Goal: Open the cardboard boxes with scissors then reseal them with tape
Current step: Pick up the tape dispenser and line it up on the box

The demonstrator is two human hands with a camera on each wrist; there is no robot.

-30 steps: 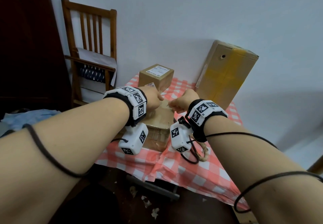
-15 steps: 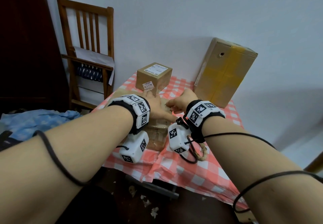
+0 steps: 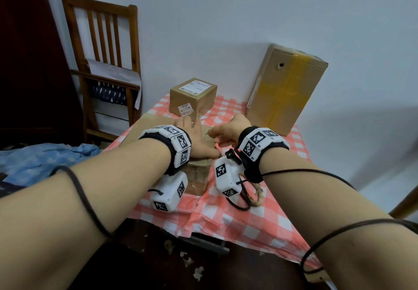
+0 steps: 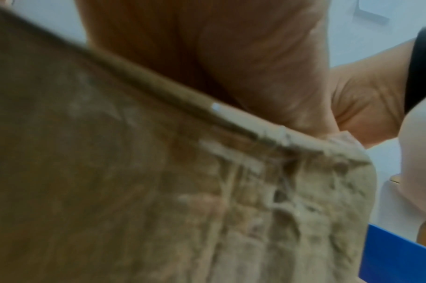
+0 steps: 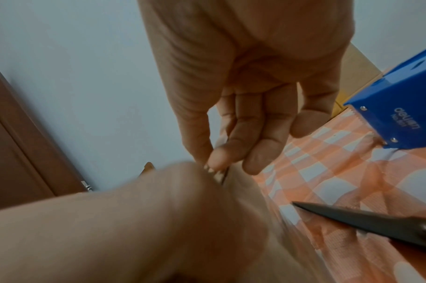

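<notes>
The left hand (image 3: 199, 140) is laid flat on top of the near cardboard box (image 3: 199, 176), fingers straight and slightly spread – pressing it to the checked tablecloth (image 3: 248, 226). Just to its right, something thin – too small to identify – is pinched between thumb and fingertips of the right hand (image 3: 228, 131). The scissors (image 5: 376, 224) lie shut on the cloth, tips pointing toward the box.
</notes>
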